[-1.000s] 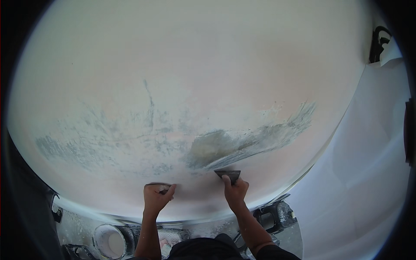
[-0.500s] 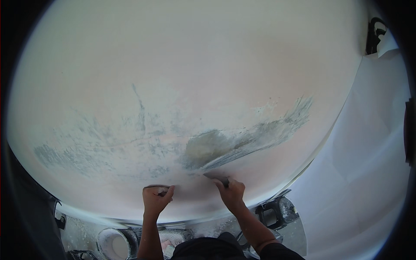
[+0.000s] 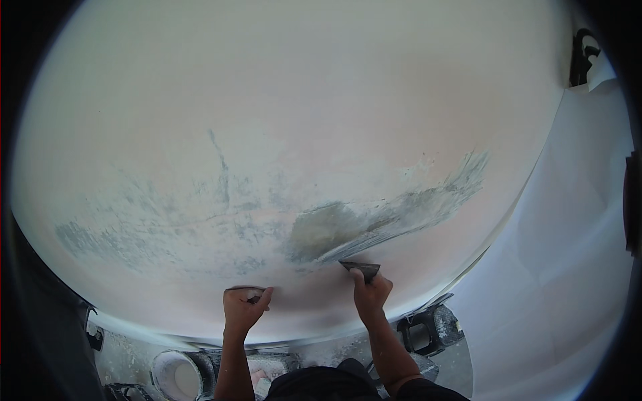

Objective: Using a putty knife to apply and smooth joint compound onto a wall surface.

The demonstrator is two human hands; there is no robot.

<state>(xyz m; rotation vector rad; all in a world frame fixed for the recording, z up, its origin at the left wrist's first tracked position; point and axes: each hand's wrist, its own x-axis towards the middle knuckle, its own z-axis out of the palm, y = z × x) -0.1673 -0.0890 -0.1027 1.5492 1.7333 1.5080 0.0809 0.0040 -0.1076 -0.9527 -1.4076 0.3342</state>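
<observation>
A large curved pale panel (image 3: 334, 100), tinged pink, fills most of the view, with grey smeared filler (image 3: 321, 230) across its lower half. My right hand (image 3: 371, 297) is closed on a dark wedge-shaped spreader (image 3: 364, 269), whose tip is just below the right end of the thickest filler patch's lower edge, close to the surface. My left hand (image 3: 244, 307) is closed on a thin flat scraper (image 3: 244, 289), held near the panel's lower part, left of the right hand. How much of the scraper lies under the fingers is hidden.
Below the panel are a dust-covered bucket (image 3: 184, 377) and black plastic items (image 3: 428, 331) on a grey floor. A white sheet (image 3: 548, 254) hangs along the right, with a black object (image 3: 583, 57) at its top. Dark material (image 3: 50, 294) borders the lower left.
My right hand dipped leftward half a second ago and has since moved right and slightly up, the spreader's face showing more. My left hand stays almost in place, still closed on the scraper.
</observation>
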